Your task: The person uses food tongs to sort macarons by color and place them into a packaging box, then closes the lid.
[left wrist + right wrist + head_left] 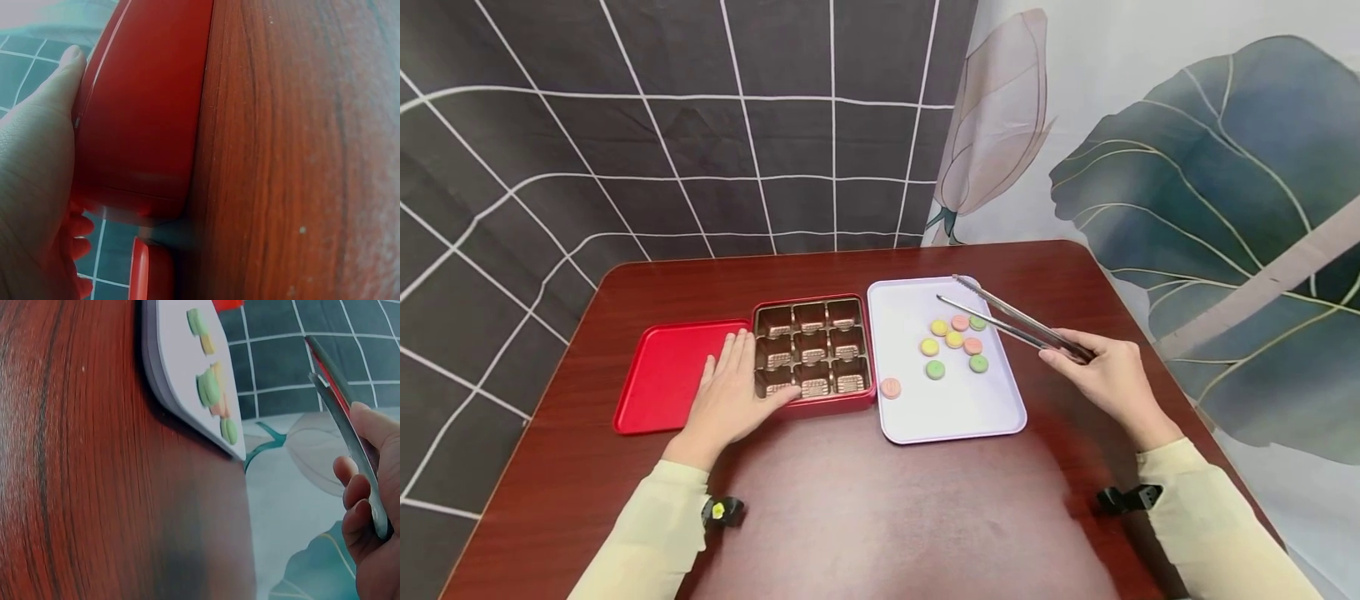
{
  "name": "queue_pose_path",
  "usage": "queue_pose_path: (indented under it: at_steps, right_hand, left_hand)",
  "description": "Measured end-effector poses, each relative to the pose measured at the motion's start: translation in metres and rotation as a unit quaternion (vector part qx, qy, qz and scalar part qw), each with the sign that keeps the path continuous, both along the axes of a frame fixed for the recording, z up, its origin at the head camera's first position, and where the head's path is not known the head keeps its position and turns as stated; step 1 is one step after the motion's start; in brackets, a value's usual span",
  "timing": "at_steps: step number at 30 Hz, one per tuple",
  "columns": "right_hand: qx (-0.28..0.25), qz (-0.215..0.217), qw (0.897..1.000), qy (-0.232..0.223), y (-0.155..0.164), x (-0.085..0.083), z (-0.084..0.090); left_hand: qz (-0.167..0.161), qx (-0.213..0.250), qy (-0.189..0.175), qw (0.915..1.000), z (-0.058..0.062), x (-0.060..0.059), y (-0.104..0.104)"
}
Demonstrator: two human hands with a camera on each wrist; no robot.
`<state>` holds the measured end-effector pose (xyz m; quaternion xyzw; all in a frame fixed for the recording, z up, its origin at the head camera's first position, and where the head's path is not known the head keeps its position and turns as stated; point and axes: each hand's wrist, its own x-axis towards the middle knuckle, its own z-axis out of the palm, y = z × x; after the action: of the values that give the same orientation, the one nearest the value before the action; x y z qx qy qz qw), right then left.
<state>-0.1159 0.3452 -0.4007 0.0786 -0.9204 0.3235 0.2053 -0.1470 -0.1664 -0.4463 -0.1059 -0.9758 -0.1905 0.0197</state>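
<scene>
My left hand [727,406] rests against the near left corner of a red box [820,406], fingers straight along its left side and thumb over the front rim. Inside the box sits a brown-gold insert [811,348] of small square compartments, with nothing in them. My right hand [1108,377] grips metal tongs [1011,321] by the closed end; their two arms stand apart over the far right of a white tray [955,412]. On the tray lie several yellow, pink and green macarons [935,370], one pink macaron [891,388] apart at the left edge. The tongs hold nothing.
A red lid [662,383] lies on the wooden table [880,508] left of the box, partly behind my left hand. The tray stands right beside the box. Behind the table hang a dark grid cloth [775,133] and a leaf-patterned curtain [1210,167].
</scene>
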Motion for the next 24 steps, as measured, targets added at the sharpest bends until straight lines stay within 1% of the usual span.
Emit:
queue_pose_path:
  at_steps: [6,11,13,24]
  right_hand:
    - [0.008,0.040,0.999,-0.032,-0.005,0.003,-0.001]
    - [0.004,0.073,0.995,-0.068,-0.009,0.006,-0.001]
    - [0.003,0.079,0.994,-0.077,-0.010,0.006,-0.002]
    - [0.012,0.114,0.990,-0.084,-0.013,0.004,-0.006]
  left_hand:
    - [-0.001,-0.002,0.000,1.0000,-0.001,-0.001,0.000]
    - [-0.007,-0.001,-0.009,0.9999,-0.003,0.000,-0.002]
    - [-0.010,0.001,-0.012,0.9999,-0.004,0.000,-0.002]
    - [-0.011,0.003,-0.013,0.9999,-0.006,-0.001,-0.003]
